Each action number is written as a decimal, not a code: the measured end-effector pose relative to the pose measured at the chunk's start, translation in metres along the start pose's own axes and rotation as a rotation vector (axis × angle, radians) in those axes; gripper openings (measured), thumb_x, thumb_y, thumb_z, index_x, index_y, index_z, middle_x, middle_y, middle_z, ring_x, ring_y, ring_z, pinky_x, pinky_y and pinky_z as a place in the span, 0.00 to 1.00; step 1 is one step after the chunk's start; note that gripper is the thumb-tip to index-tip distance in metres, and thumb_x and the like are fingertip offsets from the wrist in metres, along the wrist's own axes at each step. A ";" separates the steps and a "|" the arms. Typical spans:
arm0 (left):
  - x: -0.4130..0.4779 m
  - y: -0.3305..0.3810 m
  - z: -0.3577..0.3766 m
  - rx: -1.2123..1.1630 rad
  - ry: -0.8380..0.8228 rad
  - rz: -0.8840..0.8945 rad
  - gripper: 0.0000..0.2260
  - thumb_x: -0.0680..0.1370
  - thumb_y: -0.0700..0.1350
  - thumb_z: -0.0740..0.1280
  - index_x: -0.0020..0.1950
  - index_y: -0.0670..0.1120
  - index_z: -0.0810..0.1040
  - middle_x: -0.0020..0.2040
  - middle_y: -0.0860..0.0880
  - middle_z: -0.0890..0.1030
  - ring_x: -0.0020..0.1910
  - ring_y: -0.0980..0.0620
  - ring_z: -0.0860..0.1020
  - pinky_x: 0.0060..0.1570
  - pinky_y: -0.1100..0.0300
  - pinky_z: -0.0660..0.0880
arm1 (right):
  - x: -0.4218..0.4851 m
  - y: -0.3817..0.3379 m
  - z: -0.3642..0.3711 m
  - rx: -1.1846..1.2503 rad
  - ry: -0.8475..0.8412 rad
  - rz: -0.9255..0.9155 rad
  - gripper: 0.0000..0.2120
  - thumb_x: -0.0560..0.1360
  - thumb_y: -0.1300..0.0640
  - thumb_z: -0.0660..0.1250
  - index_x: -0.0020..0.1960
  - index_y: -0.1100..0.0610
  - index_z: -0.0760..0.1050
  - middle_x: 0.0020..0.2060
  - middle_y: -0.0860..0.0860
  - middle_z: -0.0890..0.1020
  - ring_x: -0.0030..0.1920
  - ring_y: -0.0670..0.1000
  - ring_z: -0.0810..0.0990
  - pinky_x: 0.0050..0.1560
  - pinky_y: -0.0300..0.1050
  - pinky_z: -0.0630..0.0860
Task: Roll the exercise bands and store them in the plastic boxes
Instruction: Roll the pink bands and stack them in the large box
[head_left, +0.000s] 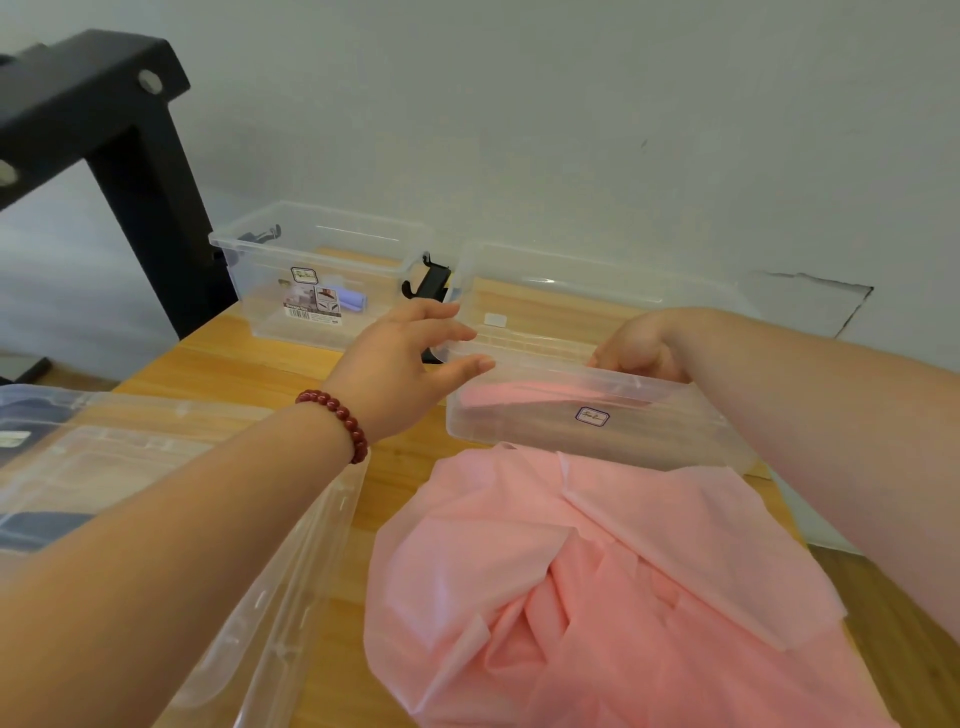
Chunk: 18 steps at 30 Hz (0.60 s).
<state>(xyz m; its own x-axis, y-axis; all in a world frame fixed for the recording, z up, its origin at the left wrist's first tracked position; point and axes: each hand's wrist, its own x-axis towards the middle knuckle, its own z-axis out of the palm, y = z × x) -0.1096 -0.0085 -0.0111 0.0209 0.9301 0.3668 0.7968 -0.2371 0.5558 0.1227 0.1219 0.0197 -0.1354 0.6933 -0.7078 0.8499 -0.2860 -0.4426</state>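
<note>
Pink, thin, crumpled exercise band (597, 571) lay loose and unrolled on the wooden table (218, 358), nearer the body than both hands. Clear rectangular plastic box (587, 436) sat just beyond it.

Right hand (641, 353): fingers curled over the box's near rim, gripping it. Left hand (400, 364): fingers spread at the box's left corner, thumb at the rim, not clamped.

A pink shape showed inside the box. Could not tell whether it was a rolled band.

Beyond the left hand, a second clear plastic box (270, 291) held one lilac roll (353, 300).

Judgement: task partway. At least one band looked stored; the pink one was left to roll.

Count:
- loose bands: 1
- lilac rolls: 1
- boxes: 2 certain; the clear wall behind the gripped box was unclear
- clear plastic pieces (156, 457) under the left forearm: number not resolvable
</note>
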 end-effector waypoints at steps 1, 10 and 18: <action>0.000 0.000 0.000 -0.003 0.000 -0.001 0.19 0.75 0.59 0.67 0.64 0.54 0.78 0.70 0.57 0.69 0.59 0.65 0.66 0.58 0.66 0.63 | 0.000 -0.001 0.002 -0.016 0.007 -0.014 0.12 0.80 0.67 0.58 0.43 0.58 0.76 0.32 0.53 0.81 0.26 0.49 0.80 0.27 0.37 0.76; -0.001 0.002 0.001 -0.026 0.016 -0.017 0.19 0.75 0.58 0.67 0.63 0.53 0.78 0.70 0.56 0.70 0.66 0.59 0.69 0.60 0.66 0.63 | -0.003 -0.003 0.010 -0.068 -0.024 -0.062 0.10 0.81 0.66 0.59 0.43 0.55 0.72 0.33 0.51 0.78 0.25 0.46 0.79 0.25 0.34 0.73; -0.002 0.002 0.000 -0.036 0.010 -0.021 0.18 0.75 0.58 0.67 0.63 0.54 0.78 0.70 0.57 0.70 0.65 0.59 0.69 0.60 0.66 0.63 | 0.003 0.000 0.006 -0.121 0.028 -0.054 0.11 0.80 0.65 0.62 0.43 0.53 0.74 0.28 0.48 0.80 0.28 0.46 0.79 0.29 0.35 0.75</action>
<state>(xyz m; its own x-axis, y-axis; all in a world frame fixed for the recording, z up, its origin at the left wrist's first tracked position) -0.1081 -0.0106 -0.0102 -0.0016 0.9319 0.3626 0.7748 -0.2281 0.5896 0.1190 0.1201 0.0147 -0.1697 0.7241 -0.6685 0.8973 -0.1670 -0.4087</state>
